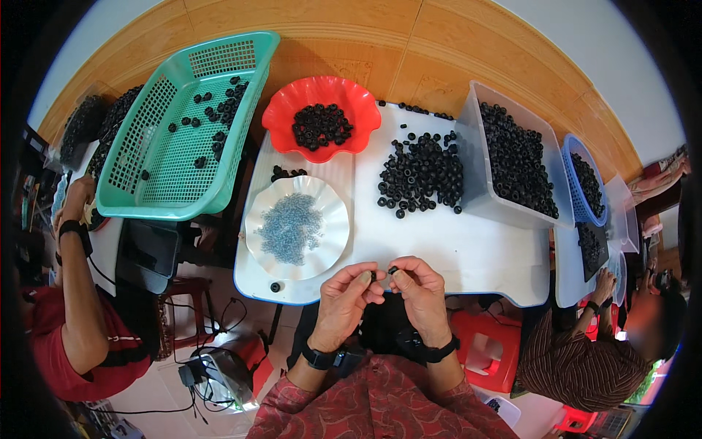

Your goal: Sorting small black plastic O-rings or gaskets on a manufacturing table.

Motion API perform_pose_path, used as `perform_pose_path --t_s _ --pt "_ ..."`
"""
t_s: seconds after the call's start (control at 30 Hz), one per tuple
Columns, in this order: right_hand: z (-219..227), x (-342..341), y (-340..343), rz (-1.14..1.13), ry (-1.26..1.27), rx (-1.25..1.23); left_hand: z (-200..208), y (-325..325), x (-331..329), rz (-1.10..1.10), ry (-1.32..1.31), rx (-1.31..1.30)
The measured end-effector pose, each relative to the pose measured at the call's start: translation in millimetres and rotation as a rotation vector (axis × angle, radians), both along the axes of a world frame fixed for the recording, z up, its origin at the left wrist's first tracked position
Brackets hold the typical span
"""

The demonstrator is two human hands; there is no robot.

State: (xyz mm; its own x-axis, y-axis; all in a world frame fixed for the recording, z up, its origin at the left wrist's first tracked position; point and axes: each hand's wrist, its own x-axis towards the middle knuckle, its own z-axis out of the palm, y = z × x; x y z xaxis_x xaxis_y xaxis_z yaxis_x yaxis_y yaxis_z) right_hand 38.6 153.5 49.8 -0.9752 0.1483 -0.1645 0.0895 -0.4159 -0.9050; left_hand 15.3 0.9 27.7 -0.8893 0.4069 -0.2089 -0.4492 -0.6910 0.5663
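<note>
Above the table's near edge, my left hand [342, 304] is closed in a pinch on a small black part [373, 276], mostly hidden by the fingers. Close beside it, my right hand [423, 298] pinches another small black round part [393, 270] between thumb and forefinger. The two parts are apart. Just beyond my left hand stands a white wavy-rimmed plate [333, 252] holding many small translucent bluish pieces [289, 228]. A loose pile of black round parts [420, 174] lies on the white table [482, 256] farther out. One black ring-like part [275, 287] sits alone near the table's front left edge.
A red wavy bowl [358, 95] and a grey plastic bin [479, 175], both with black parts, stand at the back. A green basket [183, 214] is at left, a blue basket [572, 175] at right. People work on both sides; a red stool [486, 351] stands below.
</note>
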Motion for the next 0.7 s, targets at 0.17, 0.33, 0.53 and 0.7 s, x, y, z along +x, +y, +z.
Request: perform_pose_path --t_s 0.17,0.33,0.53,0.7 --pt "0.2 1.9 0.2 0.006 0.018 0.057 5.8 2.7 0.9 -0.002 -0.024 0.0" --pt "4.3 2.3 -2.0 0.025 0.017 0.064 7.2 3.6 2.1 -0.001 -0.034 -0.032" --pt "1.0 2.8 -4.5 -0.022 0.107 0.252 7.5 2.3 1.2 -0.011 -0.05 0.066" --pt "4.1 3.6 -6.3 -0.038 0.141 0.361 9.7 0.7 1.2 -0.029 -0.031 0.104"
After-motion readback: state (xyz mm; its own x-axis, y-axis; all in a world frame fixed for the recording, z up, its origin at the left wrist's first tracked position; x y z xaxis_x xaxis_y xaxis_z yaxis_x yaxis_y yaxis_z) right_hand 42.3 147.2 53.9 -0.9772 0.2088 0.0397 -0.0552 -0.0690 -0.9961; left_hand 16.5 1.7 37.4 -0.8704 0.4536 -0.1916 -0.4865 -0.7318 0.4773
